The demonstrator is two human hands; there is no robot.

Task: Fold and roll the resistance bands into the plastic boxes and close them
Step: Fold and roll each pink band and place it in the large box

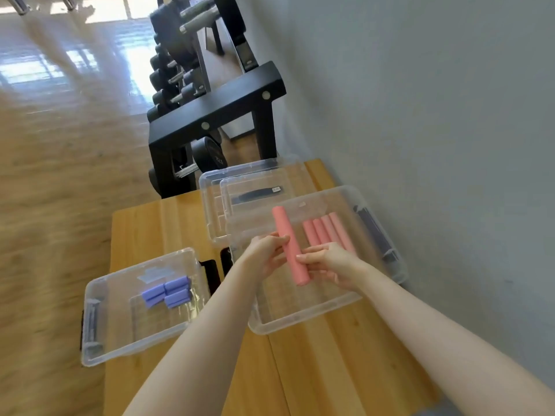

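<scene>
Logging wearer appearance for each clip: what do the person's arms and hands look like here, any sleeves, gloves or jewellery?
Both forearms are bare along all that shows, with no sleeves in view. The left hand and right hand wear no gloves, and no rings, watch or bracelets are visible on the fingers or wrists. A small patch of grey-blue fabric shows at the bottom edge by the right arm; what garment it belongs to cannot be told.

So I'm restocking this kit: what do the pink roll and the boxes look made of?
The pink roll, held by both hands, looks like matte rubbery latex or similar: smooth, no shine, though blur leaves it open. The box beneath looks like clear glossy hard plastic: the wooden table shows through.
</scene>
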